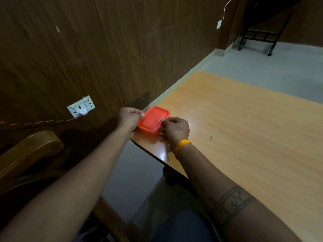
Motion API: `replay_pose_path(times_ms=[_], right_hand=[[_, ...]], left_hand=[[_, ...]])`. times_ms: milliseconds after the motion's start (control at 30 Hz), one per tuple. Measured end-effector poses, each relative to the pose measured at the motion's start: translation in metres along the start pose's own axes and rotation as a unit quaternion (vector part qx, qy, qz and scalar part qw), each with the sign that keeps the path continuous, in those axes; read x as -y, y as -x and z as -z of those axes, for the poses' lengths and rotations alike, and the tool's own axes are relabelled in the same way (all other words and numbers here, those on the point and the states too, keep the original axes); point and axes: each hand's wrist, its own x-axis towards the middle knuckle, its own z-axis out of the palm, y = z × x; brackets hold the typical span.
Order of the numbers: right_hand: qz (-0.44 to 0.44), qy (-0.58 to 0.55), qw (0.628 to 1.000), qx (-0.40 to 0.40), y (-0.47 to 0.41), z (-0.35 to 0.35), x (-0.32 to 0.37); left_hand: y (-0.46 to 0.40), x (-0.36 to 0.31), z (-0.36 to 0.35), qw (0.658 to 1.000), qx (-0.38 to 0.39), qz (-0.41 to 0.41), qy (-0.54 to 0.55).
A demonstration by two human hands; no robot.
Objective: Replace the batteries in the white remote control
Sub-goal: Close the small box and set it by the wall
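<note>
Both arms extend forward. The left hand (130, 118) and right hand (175, 131) each pinch opposite edges of 1 red box (153, 120) on the table (244, 128) corner.

Dark wood-panelled wall (108, 49) carries a white socket plate (81, 106) with a twisted red cord (40, 122). An orange-grained table (253, 130) stands on pale grey floor (279, 70); a black wheeled stand (262, 32) sits far off.
</note>
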Motion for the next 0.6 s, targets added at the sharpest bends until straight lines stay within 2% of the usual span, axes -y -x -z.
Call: replay_pose_path(times_ms=[267, 433, 600], right_hand=[[0.020, -0.019, 1.000, -0.004, 0.005, 0.002, -0.003], [0.010, -0.040, 0.999, -0.016, 0.017, 0.015, 0.002], [0.036, -0.063, 0.997, -0.026, 0.037, 0.036, 0.023]], left_hand=[[0.004, 0.004, 0.000, 1.000, -0.001, -0.016, 0.006], [0.013, 0.003, 0.000, 0.998, -0.043, -0.016, 0.040], [0.042, -0.013, -0.004, 0.992, -0.070, -0.080, 0.066]])
